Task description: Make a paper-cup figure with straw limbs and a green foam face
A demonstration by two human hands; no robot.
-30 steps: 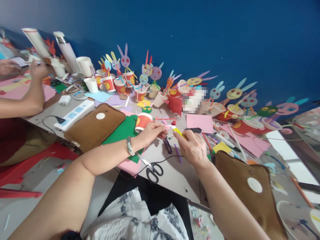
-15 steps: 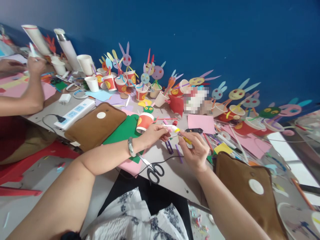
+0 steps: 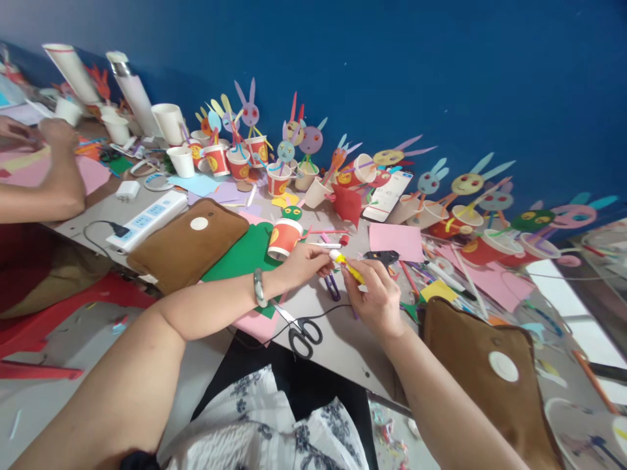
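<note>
My right hand (image 3: 375, 294) grips a yellow tube with a white end that looks like a glue stick (image 3: 351, 269), slanted up toward my left hand. My left hand (image 3: 306, 262) is closed in a pinch right by the white end; what it holds is hidden by its fingers. Just beyond my fingertips is a white marker with a red end (image 3: 337, 244). Past my left hand, a red paper cup (image 3: 284, 237) lies tipped, with a green paper face (image 3: 292, 213) at it. Black-handled scissors (image 3: 304, 334) and a purple clip-like piece (image 3: 332, 287) lie below my hands.
Paper cups with rabbit faces (image 3: 467, 184) line the blue wall. A phone (image 3: 388, 196) leans among them. Brown pouches (image 3: 189, 245) flank the work area. Left are a power strip (image 3: 149, 219) and another person's arm (image 3: 53, 186). A black cable (image 3: 313, 316) crosses by the scissors.
My right hand has moved slightly left, bringing the yellow tube closer to my left fingers. The other person's hand at the left has shifted, and a white cup shows near it.
</note>
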